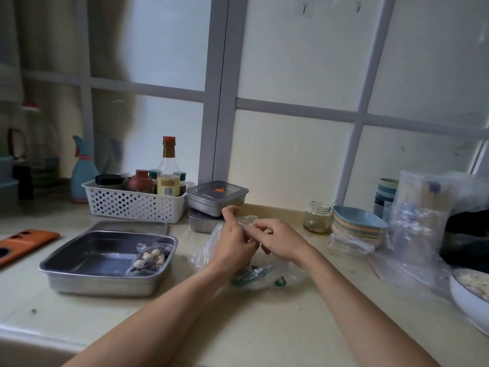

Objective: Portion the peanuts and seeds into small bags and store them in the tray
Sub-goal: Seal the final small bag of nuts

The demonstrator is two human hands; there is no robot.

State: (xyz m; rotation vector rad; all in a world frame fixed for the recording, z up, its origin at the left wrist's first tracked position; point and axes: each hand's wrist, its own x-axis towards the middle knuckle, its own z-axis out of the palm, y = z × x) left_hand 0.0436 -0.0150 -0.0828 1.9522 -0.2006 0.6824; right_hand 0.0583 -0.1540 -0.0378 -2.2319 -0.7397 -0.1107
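Note:
A steel tray sits on the counter at the left, with one filled small bag of peanuts and seeds in its right corner. My left hand and my right hand meet above the counter centre, both pinching a small clear bag by its top edge. Its contents are hidden by my fingers. Under my hands lies a pile of clear plastic bags with green print. A white bowl of peanuts or seeds shows at the right edge.
A white basket of bottles and two stacked steel lidded boxes stand behind. A glass jar, stacked coloured plates, cups and a big plastic bag crowd the right. An orange phone lies far left.

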